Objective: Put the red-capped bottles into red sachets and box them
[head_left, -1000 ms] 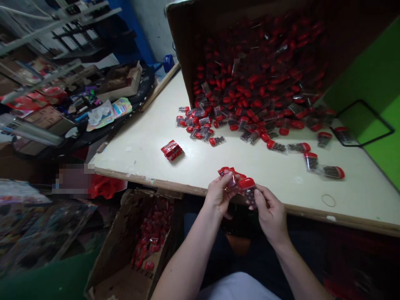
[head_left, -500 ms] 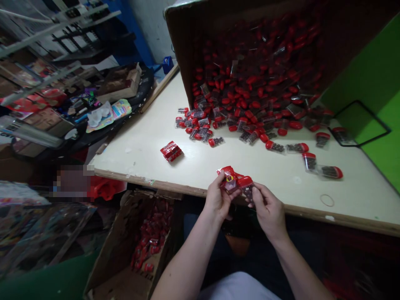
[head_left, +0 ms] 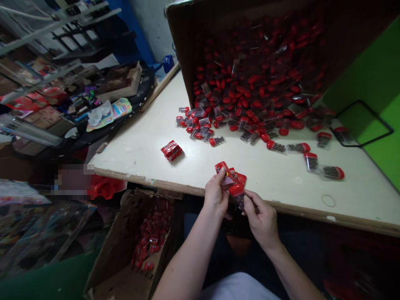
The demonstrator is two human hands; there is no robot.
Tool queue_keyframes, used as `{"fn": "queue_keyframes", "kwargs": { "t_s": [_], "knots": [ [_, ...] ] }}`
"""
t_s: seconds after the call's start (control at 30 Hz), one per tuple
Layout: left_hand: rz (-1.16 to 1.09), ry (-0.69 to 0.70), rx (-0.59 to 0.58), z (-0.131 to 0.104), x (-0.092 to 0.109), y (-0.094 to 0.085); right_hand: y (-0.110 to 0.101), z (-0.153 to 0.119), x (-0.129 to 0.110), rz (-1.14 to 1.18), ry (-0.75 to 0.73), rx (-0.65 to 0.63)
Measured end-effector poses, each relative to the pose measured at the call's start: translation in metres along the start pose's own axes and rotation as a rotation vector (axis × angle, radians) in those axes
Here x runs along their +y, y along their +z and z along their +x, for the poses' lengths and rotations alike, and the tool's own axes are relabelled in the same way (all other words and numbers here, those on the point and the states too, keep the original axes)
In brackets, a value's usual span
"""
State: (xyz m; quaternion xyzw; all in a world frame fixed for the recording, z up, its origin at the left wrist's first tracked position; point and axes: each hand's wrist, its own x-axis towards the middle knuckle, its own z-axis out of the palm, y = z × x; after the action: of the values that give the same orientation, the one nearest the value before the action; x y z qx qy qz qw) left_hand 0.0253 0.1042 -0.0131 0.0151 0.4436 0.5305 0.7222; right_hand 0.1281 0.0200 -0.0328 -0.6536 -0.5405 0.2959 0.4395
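My left hand pinches a red printed card packet above the table's front edge. A second red flap of packaging spreads out beside it. In my right hand is a small clear container with a red cap and dark round balls inside, gripped by its lower end. The cap lies against the red packaging, just right of my left fingers. My fingers hide parts of both things. A stack of folded red packets lies on the white table to the left.
A large cardboard box on its side spills many red-capped containers onto the table. Below the left front edge, an open carton holds red packets. A rubber band and a black wire frame are on the right.
My right hand has moved left and slightly down, bringing the capped container closer to my left hand. The red packaging has turned and spread open in my left fingers.
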Motion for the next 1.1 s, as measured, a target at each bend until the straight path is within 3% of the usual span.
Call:
{"fn": "queue_keyframes", "kwargs": {
  "t_s": [0.4, 0.57, 0.73, 1.1],
  "knots": [
    [0.049, -0.095, -0.039, -0.011, -0.010, 0.001, 0.005, 0.007, 0.003, 0.078, 0.155, 0.119],
    [0.055, -0.031, -0.064, -0.007, -0.009, -0.001, 0.004, 0.006, 0.005, 0.142, 0.191, 0.125],
    [0.060, 0.002, -0.013, -0.003, -0.004, -0.001, 0.002, 0.001, 0.003, 0.151, 0.182, 0.136],
    [0.047, -0.015, 0.007, -0.006, -0.009, 0.002, 0.010, 0.002, 0.001, 0.158, 0.202, 0.159]
  ]
}}
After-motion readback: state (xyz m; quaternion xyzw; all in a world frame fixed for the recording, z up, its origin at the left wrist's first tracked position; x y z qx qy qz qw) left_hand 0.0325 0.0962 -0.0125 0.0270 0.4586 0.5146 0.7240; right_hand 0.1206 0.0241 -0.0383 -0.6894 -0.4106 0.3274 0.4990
